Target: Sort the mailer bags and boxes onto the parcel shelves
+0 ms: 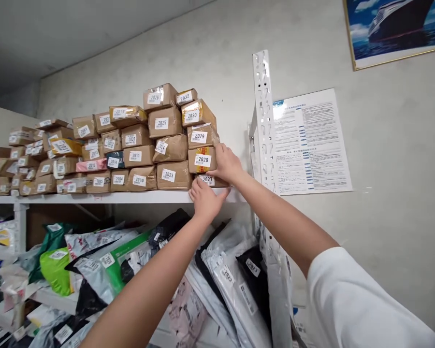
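My right hand [229, 163] curls round the front right corner of the cardboard box labelled 2028 [193, 160]. Its fingers lie on the box's side, and its thumb is at the seam above the box labelled 2027 [220, 183]. My left hand [207, 199] is open just below, fingertips against the front of box 2027 and thumb spread to the right by the shelf edge. Part of box 2027 is hidden by both hands. Stacked above are the boxes labelled 2029 [210, 133] and 2030 [207, 112]. Box 2023 [181, 175] stands to their left.
The white shelf [130, 197] carries several more labelled boxes leftward. A perforated white post [263, 121] rises right of the stack. Bagged parcels [223, 275] fill the lower shelf. A printed sheet [311, 145] and a framed ship picture [398, 29] are on the wall.
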The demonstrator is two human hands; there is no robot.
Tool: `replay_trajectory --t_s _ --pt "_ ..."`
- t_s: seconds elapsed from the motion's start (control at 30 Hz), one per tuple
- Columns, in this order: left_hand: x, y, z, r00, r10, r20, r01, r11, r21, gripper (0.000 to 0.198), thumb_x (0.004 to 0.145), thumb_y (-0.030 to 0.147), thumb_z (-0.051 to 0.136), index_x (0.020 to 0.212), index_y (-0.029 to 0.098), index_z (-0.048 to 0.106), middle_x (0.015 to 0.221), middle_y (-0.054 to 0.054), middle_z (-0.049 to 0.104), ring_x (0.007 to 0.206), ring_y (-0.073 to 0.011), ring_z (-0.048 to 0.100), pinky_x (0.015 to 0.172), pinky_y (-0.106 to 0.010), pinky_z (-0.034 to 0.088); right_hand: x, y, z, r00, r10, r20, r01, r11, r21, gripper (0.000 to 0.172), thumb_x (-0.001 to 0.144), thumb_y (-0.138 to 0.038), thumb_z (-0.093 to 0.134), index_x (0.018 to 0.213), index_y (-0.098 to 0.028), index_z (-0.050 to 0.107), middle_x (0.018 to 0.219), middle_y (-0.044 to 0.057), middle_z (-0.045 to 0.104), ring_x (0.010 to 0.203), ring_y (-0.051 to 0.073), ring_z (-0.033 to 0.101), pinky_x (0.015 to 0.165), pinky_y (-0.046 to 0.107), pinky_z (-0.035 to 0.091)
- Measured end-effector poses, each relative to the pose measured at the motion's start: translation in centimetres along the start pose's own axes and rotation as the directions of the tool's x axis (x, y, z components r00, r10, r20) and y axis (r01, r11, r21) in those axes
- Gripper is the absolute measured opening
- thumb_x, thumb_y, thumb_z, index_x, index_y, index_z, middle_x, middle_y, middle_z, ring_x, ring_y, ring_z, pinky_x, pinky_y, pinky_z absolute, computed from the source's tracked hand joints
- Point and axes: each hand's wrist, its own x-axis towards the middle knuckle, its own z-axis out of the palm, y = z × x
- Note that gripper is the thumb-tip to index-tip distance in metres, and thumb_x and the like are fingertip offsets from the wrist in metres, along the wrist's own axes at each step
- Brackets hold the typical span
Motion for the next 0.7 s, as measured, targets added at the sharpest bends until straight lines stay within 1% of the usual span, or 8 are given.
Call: replay_trajectory --t_s 0.07,0.13,0.3,0.43,0.5,0.57,0.63,0.7 --pt "1.0 0.3 1.6 0.999 -0.04 -0.022 0.04 0.999 0.001 0.116 0.068 0.069 0.068 0.145 -0.004 0.021 0.146 -0.031 0.03 0.138 -0.0418 0.028 0.115 -0.055 0.02 0.6 0.8 0.7 1.0 -0.017 -0.005 0.017 1.0 0.001 0.094 0.055 -0.045 0.088 0.129 -0.016 0.037 0.123 0.014 0.049 0.11 0.032 0.049 0.089 0.05 0.05" --pt "1.7 0.6 2.5 0.996 -0.075 -0.038 0.075 0.997 -0.001 0.121 0.066 0.07 0.069 0.146 -0.004 0.017 0.149 -0.032 0.025 0.141 -0.0423 0.022 0.116 -0.057 0.014 1.0 1.3 0.9 0.999 -0.045 0.007 0.045 0.999 -0.006 0.093 0.056 -0.05 0.086 0.127 -0.017 0.036 0.123 0.014 0.048 0.114 0.033 0.047 0.091 0.05 0.048" --pt "2.8 1.6 3.4 0.979 -0.198 -0.045 0.196 0.979 -0.048 0.128 0.057 0.065 0.076 0.145 -0.004 0.015 0.15 -0.034 0.021 0.143 -0.0432 0.017 0.117 -0.059 0.007 1.6 1.9 1.1 0.99 -0.135 0.045 0.135 0.991 0.008 0.086 0.062 -0.059 0.079 0.123 -0.018 0.036 0.122 0.011 0.047 0.107 0.029 0.054 0.087 0.044 0.048" --pt "3.1 1.3 3.8 0.975 -0.217 -0.039 0.215 0.975 -0.047 0.127 0.054 0.063 0.076 0.144 -0.004 0.017 0.149 -0.034 0.021 0.142 -0.0433 0.016 0.116 -0.06 0.005 1.9 2.2 0.9 0.987 -0.157 0.033 0.157 0.988 0.007 0.086 0.06 -0.059 0.08 0.121 -0.018 0.036 0.12 0.01 0.049 0.103 0.028 0.057 0.084 0.042 0.049" --pt "3.3 0.5 3.4 0.986 -0.153 -0.058 0.153 0.988 -0.013 0.12 0.056 0.068 0.073 0.14 -0.002 0.025 0.146 -0.033 0.027 0.14 -0.0433 0.021 0.115 -0.06 0.01 1.8 2.5 0.4 0.988 -0.155 0.029 0.154 0.988 0.016 0.087 0.059 -0.056 0.082 0.123 -0.018 0.037 0.119 0.01 0.05 0.103 0.028 0.057 0.084 0.043 0.05" --pt "3.6 -0.7 2.3 0.999 0.007 -0.052 -0.003 0.998 0.067 0.1 0.065 0.07 0.066 0.132 0.0 0.038 0.138 -0.03 0.037 0.134 -0.0426 0.032 0.113 -0.057 0.02 1.8 2.9 -0.3 0.988 -0.154 0.034 0.153 0.988 0.031 0.088 0.059 -0.053 0.083 0.124 -0.018 0.037 0.12 0.01 0.05 0.107 0.03 0.055 0.087 0.045 0.049" --pt "4.1 -1.8 0.7 0.986 0.162 0.044 -0.167 0.974 0.152 0.078 0.077 0.065 0.059 0.123 0.004 0.047 0.128 -0.026 0.046 0.122 -0.0404 0.046 0.105 -0.052 0.035 1.7 3.2 -0.8 0.987 -0.153 0.048 0.15 0.987 0.053 0.088 0.057 -0.05 0.085 0.126 -0.019 0.038 0.121 0.01 0.05 0.111 0.032 0.053 0.09 0.047 0.048" --pt "4.6 -2.4 -0.7 0.961 0.185 0.205 -0.219 0.962 0.16 0.067 0.082 0.06 0.055 0.123 0.007 0.047 0.121 -0.022 0.051 0.109 -0.0377 0.056 0.093 -0.047 0.045 1.7 3.3 -1.1 0.987 -0.146 0.067 0.141 0.987 0.081 0.091 0.054 -0.045 0.087 0.127 -0.021 0.039 0.122 0.01 0.05 0.114 0.033 0.052 0.092 0.049 0.047"
